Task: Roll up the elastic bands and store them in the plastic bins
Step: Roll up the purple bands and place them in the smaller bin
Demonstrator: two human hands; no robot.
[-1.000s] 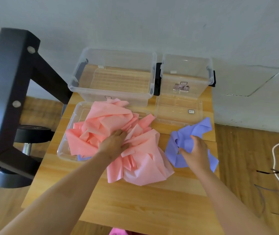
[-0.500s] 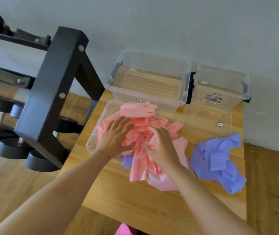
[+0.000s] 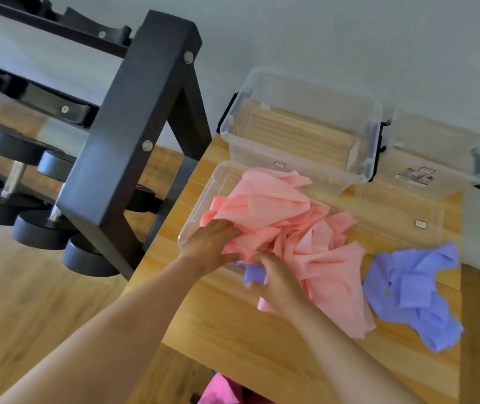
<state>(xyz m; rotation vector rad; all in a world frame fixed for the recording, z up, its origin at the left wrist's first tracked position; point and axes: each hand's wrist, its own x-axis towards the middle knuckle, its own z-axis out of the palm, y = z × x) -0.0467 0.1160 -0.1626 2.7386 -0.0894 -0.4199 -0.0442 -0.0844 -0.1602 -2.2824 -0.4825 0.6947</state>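
- I see a wooden table [image 3: 233, 330], pale wall [image 3: 349, 33], dumbbell rack [image 3: 133, 126].
- Left hand [image 3: 208, 247] lies flat on the pink band [image 3: 265, 205].
- Right hand [image 3: 279, 284] touches it; grip unclear.

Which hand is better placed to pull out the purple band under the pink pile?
The right hand: its thumb touches the purple band; the left hand lies flat on the pink pile.

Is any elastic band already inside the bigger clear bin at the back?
No, the bigger clear bin shows only its bare floor; the pink band and purple band lie crumpled in front of it.
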